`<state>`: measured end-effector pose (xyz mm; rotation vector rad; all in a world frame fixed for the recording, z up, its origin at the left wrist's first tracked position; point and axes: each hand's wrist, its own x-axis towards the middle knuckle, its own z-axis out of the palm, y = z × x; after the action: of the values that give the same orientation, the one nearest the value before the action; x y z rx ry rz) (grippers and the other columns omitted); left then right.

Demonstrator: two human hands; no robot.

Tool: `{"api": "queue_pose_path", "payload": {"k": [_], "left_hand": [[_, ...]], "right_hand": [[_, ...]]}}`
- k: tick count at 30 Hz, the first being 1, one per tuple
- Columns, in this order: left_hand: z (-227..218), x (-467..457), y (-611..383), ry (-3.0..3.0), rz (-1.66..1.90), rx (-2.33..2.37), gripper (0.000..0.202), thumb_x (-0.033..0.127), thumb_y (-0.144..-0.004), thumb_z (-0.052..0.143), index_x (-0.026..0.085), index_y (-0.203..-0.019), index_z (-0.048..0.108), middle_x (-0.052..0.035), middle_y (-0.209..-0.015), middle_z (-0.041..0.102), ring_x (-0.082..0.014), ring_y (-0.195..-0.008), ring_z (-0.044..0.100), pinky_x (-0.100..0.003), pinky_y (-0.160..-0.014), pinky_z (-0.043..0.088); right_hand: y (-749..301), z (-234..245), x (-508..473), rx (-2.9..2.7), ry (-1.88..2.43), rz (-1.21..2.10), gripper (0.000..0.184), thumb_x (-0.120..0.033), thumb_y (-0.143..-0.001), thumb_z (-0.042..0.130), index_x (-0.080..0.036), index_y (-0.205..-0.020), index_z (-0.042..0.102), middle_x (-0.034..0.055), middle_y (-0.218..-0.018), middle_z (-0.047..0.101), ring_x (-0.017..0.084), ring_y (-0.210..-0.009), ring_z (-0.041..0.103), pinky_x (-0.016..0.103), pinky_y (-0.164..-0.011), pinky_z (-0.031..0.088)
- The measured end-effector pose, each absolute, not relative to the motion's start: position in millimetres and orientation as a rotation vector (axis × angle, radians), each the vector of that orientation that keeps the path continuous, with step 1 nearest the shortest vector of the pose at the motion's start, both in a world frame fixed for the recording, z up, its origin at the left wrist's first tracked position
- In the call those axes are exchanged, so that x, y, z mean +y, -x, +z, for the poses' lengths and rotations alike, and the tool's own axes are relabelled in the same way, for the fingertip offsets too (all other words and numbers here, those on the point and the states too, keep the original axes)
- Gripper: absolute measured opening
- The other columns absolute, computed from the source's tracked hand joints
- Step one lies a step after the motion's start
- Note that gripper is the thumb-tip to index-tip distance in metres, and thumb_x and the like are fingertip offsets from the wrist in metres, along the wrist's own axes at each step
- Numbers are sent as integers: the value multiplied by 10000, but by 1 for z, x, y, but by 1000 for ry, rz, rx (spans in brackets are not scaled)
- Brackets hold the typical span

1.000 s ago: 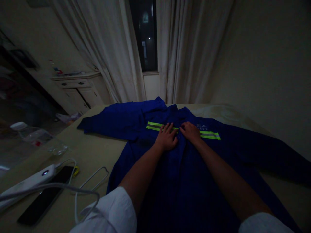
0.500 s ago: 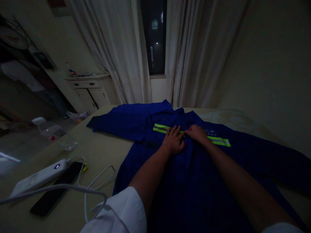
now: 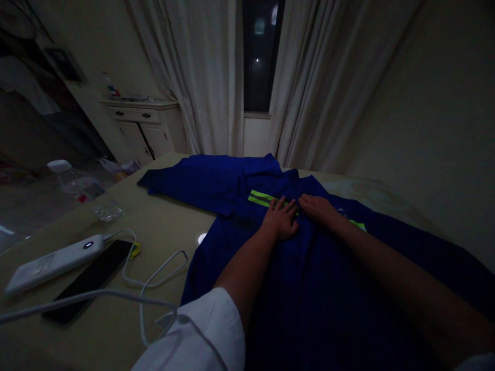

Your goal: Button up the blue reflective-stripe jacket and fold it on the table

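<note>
Leftward, a clear plastic bottle [image 3: 75,180] with a white cap is sitting beyond the edge of a smooth beige surface [image 3: 96,330], and a glass tumbler [image 3: 107,210] is standing near that edge. On the surface, a glossy white power bank [image 3: 54,264] is lying just beside a black smartphone [image 3: 91,278], with a thin white cable [image 3: 141,309] looping beside them. Further right, a navy work jacket [image 3: 240,247] of matte woven cloth is spread flat, its collar pointing away from the person and a yellow-green reflective stripe [image 3: 263,198] crossing the chest. Both hands are lying open on the jacket front, gripping nothing: the left hand [image 3: 280,219] is pressing down with its fingers spread, and the right hand [image 3: 315,207] is resting just beside it. Pale pleated curtains [image 3: 201,77] are hanging behind, flanking a dark window [image 3: 261,56].
</note>
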<state>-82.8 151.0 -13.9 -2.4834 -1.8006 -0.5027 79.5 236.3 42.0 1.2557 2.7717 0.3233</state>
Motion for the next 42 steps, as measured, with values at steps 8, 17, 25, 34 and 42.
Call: {"api": "queue_pose_path", "payload": {"k": [8,17,25,34,42], "left_hand": [[-15,154,83,2503,-517,-1831,655,484,-985,426,297,-1613,440,0,-1708,377,-360,-1607,218,-639,-1300,152],[-14,153,84,2519,-491,-1833,637,452,-992,401,272,-1600,468,-20,-1675,433,-379,-1600,239,-655,-1289,148],[-3,166,74,2487,-463,-1760,497,311,-970,434,218,-1399,667,-89,-1458,668,-311,-1498,444,-565,-1314,141],[-9,169,77,2548,-477,-1872,592,325,-993,384,215,-1561,513,-60,-1635,498,-278,-1542,384,-550,-1315,165],[-10,173,80,2544,-511,-1848,566,297,-992,384,264,-1531,553,-40,-1603,540,-262,-1519,418,-541,-1312,166]], "right_hand": [[-97,34,239,2881,-1636,72,220,-307,-1040,537,-204,-1073,729,104,-1130,734,238,-1052,684,319,-894,484],[-81,6,221,2857,-2085,-9,242,-276,-1048,517,-190,-1084,740,92,-1133,740,224,-1050,684,308,-885,479],[-86,1,224,2906,-2054,-81,242,-244,-1049,494,-189,-1100,724,103,-1173,671,211,-1044,647,296,-913,483],[-86,-2,227,2990,-1968,-110,208,-203,-1042,513,-170,-1102,709,110,-1154,618,218,-1083,605,311,-984,449],[-86,20,217,2855,-1734,55,160,-245,-1048,564,-203,-1123,699,102,-1187,629,227,-1082,615,325,-911,445]]}}
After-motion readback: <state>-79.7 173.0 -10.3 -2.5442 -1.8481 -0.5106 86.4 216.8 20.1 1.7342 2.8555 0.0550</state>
